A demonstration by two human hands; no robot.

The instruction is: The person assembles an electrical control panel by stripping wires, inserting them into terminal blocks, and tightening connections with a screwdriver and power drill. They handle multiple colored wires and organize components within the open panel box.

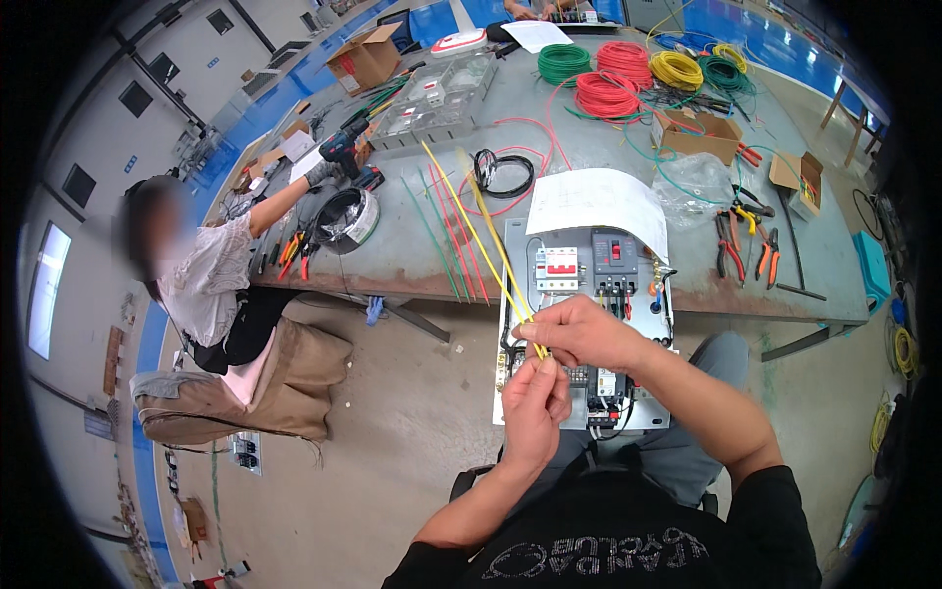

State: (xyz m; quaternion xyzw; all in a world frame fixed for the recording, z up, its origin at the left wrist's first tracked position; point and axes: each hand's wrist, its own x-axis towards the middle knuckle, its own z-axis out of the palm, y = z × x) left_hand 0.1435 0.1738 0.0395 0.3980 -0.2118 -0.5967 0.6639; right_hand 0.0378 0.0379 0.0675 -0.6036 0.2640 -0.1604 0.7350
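Two yellow wires [478, 218] run up and to the left from my hands, out over the table. My left hand [535, 404] is closed on their near ends, fingers pinched together. Just above it, my right hand [581, 332] pinches the same wires between thumb and fingers. Both hands are over a white mounting panel [518, 257] that rests across my lap and against the table edge. On the panel are a breaker with red switches [561, 263], a dark moulded breaker [615, 253] and several smaller parts, some hidden under my hands.
A paper drawing [599, 201] lies at the panel's far end. Red and green cut wires [451, 236] lie left. Coils of red wire [605, 95], pliers [731, 250] and a cardboard box [699, 135] are on the table. At left, a seated person's gloved hand [324, 173] is by a cordless drill [345, 152].
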